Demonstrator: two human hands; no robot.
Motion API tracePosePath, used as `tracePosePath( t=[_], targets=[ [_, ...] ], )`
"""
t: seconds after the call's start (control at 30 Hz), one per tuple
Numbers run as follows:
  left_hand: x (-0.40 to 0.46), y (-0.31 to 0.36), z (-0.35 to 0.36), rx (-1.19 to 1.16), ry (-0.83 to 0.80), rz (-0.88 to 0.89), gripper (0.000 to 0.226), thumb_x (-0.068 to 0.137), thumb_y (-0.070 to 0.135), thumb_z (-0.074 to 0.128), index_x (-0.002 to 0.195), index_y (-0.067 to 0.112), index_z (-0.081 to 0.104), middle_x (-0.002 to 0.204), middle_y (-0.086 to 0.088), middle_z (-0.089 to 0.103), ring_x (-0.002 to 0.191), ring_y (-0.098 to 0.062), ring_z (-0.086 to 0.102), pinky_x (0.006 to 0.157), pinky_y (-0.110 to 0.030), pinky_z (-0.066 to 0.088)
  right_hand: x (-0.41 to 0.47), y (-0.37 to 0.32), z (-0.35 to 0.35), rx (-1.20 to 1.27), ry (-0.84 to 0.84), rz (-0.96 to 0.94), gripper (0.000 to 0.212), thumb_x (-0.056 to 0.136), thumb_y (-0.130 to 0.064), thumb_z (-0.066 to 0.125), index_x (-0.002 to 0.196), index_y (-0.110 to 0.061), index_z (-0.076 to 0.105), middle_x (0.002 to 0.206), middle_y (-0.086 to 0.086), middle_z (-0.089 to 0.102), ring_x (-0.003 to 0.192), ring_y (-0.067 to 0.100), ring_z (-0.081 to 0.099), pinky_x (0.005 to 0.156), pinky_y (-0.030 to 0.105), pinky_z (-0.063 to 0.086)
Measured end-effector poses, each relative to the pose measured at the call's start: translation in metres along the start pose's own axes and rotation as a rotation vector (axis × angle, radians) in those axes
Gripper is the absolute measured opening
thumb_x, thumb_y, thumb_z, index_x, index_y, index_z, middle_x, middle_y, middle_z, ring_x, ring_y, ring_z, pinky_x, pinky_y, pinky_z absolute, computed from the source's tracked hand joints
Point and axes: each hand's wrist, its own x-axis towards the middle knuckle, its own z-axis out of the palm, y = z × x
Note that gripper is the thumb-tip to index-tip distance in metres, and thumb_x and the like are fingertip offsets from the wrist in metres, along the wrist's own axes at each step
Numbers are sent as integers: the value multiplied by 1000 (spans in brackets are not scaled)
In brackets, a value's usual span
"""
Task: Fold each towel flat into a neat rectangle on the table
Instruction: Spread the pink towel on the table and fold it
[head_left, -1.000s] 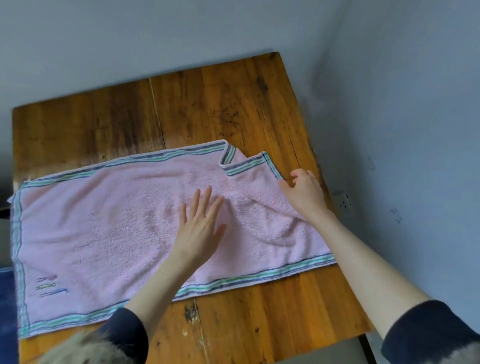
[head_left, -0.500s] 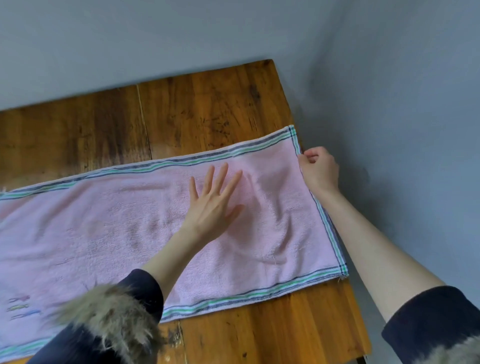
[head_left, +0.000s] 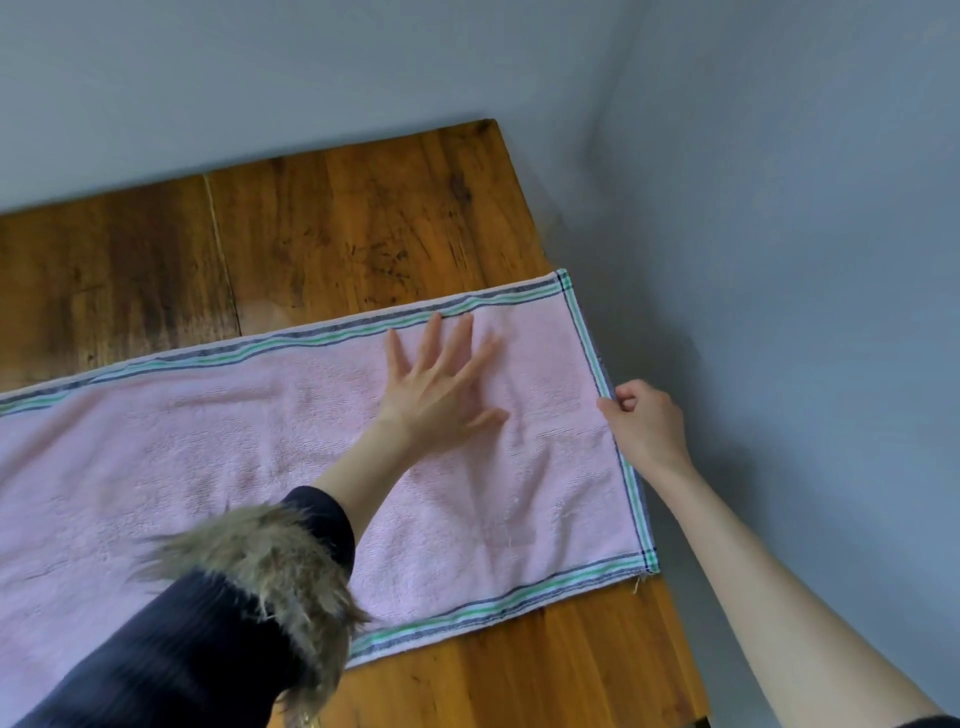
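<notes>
Pink towel (head_left: 260, 467) spread flat on wooden worktop (head_left: 337, 234), long axis left-right, left hand (head_left: 441, 384) pressed flat with fingers splayed, right hand (head_left: 647, 421) pinching right hem.

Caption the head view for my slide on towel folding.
Left hand flat on the pink towel while right hand pinches its end hem on the table.

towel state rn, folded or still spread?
Spread, one layer as far as visible. The towel lies flat with striped borders showing; left hand presses it, right hand pinches its edge.
</notes>
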Motion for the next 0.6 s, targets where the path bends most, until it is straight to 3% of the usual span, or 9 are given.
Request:
tracePosePath(
  t=[0.13,0.2,0.33,0.4,0.47,0.5,0.53,0.6],
  targets=[
    [6,4,-1,-8,-23,-39,87,76,81,27,141,43,-15,156,0,-19,141,-34,-20,102,-70,-13,-1,5,-9,24,-33,38,9,89,-23,59,85,-16,55,67,-14,51,74,17,52,67,26,36],
    [0,11,-2,-7,-14,-57,83,80,77,26,143,41,-14,156,0,-21,141,-34,-22,101,-69,-14,-7,7,-11,43,-49,27,9,88,-23,61,87,-15,56,66,-13,53,67,12,51,60,25,37],
    [-39,34,3,-123,-7,-2,67,95,51,30,147,36,-10,156,-2,-20,139,-31,-27,105,-63,-15,-22,5,-14,68,6,-37,6,87,-19,63,88,-14,59,68,-17,53,62,-3,48,51,6,32],
    [-64,50,4,-226,42,-8,60,96,36,39,149,29,10,159,-4,-1,143,-29,-15,110,-56,-13,-30,-5,-11,110,21,-83,7,85,-19,64,86,-16,58,69,-16,54,63,-2,51,52,4,34],
    [-88,66,2,-365,190,-80,42,91,21,55,132,18,50,143,-8,44,141,-33,24,112,-53,15,-41,-20,-3,121,-5,-142,11,85,-21,65,82,-20,55,69,-13,57,61,7,56,56,11,40],
    [-97,72,3,-430,280,-132,30,86,13,62,116,14,63,124,-8,60,129,-35,42,103,-50,33,-47,-28,3,105,-36,-169,12,86,-22,64,82,-21,53,69,-10,59,61,11,59,57,18,46],
    [-105,76,3,-520,340,-205,21,83,9,64,104,12,68,108,-6,66,116,-34,51,93,-45,42,-52,-35,9,80,-80,-192,12,87,-23,63,82,-21,52,70,-8,60,61,13,62,58,24,52],
    [-116,82,2,-750,281,-359,17,89,14,57,100,15,70,100,-2,66,105,-26,49,88,-35,41,-60,-48,19,52,-214,-209,10,89,-25,62,85,-22,53,72,-8,61,58,13,65,58,29,58]
  ],
)
